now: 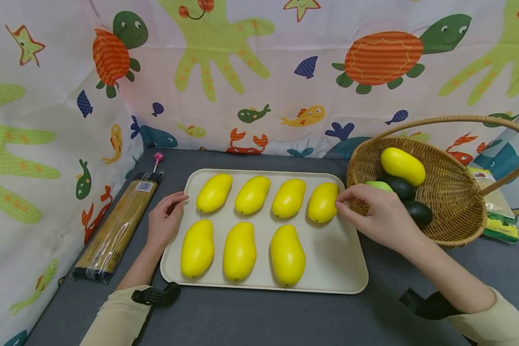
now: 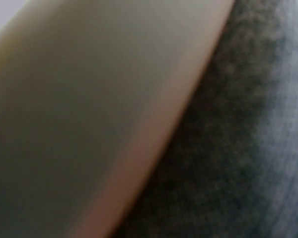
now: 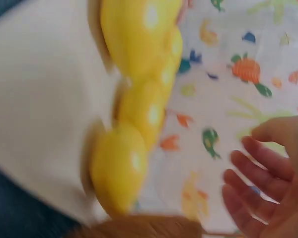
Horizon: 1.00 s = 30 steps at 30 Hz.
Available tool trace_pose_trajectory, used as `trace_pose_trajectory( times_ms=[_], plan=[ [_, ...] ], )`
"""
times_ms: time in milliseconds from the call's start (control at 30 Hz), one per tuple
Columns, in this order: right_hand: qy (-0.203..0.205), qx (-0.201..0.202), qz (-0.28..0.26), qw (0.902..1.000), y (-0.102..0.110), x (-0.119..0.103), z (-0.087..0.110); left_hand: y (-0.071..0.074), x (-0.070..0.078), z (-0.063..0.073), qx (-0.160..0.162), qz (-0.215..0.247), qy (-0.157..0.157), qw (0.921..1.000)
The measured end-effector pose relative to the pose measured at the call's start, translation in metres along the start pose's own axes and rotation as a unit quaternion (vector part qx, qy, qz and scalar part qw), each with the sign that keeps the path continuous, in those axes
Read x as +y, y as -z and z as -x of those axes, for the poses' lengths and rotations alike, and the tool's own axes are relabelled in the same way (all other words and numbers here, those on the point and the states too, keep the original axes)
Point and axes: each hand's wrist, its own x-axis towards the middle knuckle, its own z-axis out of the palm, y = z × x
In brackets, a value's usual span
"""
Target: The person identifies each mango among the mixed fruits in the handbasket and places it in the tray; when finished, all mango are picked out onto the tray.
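Observation:
A cream tray holds several yellow mangoes in two rows, four across the back and three in front. My left hand is at the tray's left rim, fingertips at its edge; whether they grip it is hard to see. The left wrist view is blurred, filled by the pale tray close up. Beside the rightmost back mango is my right hand, between tray and basket. Its fingers are loosely bent with nothing in them, as the right wrist view shows, with mangoes nearby.
At the right, a wicker basket holds a yellow mango, dark green avocado-like fruits and something light green. Behind it lies a packet. A long clear package and a pink lollipop lie left.

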Motion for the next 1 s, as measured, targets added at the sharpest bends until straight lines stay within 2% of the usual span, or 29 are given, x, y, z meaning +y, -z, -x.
trace_pose_trajectory(
  times_ms=[100,200,333,467,533,600,767,1000],
  plan=[
    [-0.034,-0.051,0.041,0.9973,0.022,0.012,-0.009,0.0,0.0,0.0,0.002,-0.002,-0.003,1.0],
    [-0.09,-0.115,0.073,0.9866,0.042,0.03,-0.021,0.001,0.0,0.0,0.001,-0.003,-0.004,1.0],
    [-0.162,-0.191,0.121,0.9606,0.062,0.061,-0.037,0.001,0.0,-0.001,0.0,-0.001,-0.004,1.0],
    [-0.219,-0.25,0.132,0.9339,0.078,0.1,-0.048,0.001,0.0,-0.001,0.002,-0.001,-0.004,1.0],
    [-0.24,-0.268,0.125,0.9248,0.084,0.12,-0.049,0.001,0.0,-0.001,0.001,-0.001,-0.001,1.0],
    [-0.247,-0.275,0.121,0.921,0.087,0.138,-0.049,0.0,0.0,-0.001,0.0,0.0,0.001,1.0],
    [-0.25,-0.264,0.102,0.9259,0.083,0.174,-0.042,0.0,0.0,-0.001,0.001,0.001,0.0,1.0],
    [-0.282,-0.272,0.075,0.9168,0.074,0.198,-0.03,-0.001,-0.003,-0.001,-0.002,-0.007,-0.005,1.0]
  ],
)
